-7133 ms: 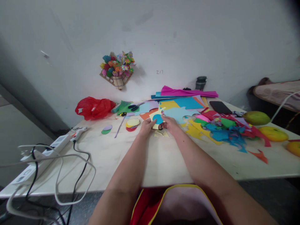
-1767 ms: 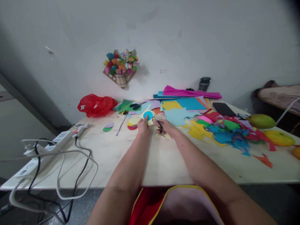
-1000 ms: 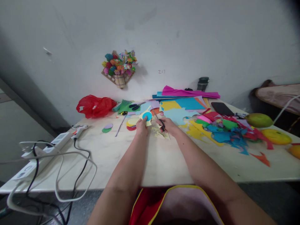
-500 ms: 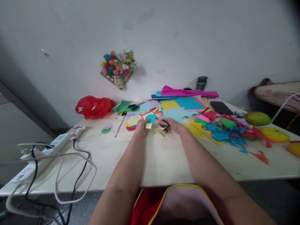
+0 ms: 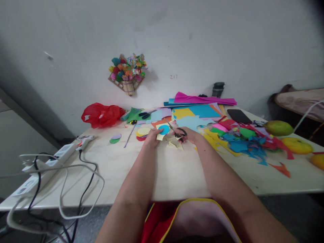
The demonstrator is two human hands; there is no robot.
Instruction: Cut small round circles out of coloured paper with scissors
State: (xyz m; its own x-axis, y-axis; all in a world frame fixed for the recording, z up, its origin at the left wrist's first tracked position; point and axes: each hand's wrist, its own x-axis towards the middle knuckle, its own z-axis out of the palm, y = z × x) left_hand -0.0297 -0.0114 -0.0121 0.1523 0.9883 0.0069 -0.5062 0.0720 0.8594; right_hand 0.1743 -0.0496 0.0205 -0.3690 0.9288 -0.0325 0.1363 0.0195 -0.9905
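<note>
Wall: it rises behind the table's far edge and stops any reach that way.
Table [image 5: 174, 179]: its near edge runs just in front of my body; between my forearms the pale top shows from that edge up to my work, and more of it shows left of my left forearm.
Coloured sheets [image 5: 202, 111]: spread along the back, beyond my hands, up to the wall.
Scrap heap [image 5: 238, 145]: crowds the right side, its yellow pieces near my right wrist.
Power strip [image 5: 45, 172]: slants along the left edge, its cables looping over the near edge.
Red bag [image 5: 102, 114]: at the back left, well apart from my hands.
Left hand [image 5: 152, 136]: pinching the work, thumb on its face.
Right hand [image 5: 187, 134]: closed round dark handles.
Scissors [image 5: 173, 127]: in my right hand, blades pointing away and leftward, just beside the work; I cannot tell whether they touch it.
Cream paper [image 5: 160, 136]: in my left hand, over the middle of the table.
Cream offcuts [image 5: 174, 143]: on the tabletop under my right fingers.
Blue disc [image 5: 164, 129]: flat against the cream paper, which shows past its edge.
</note>
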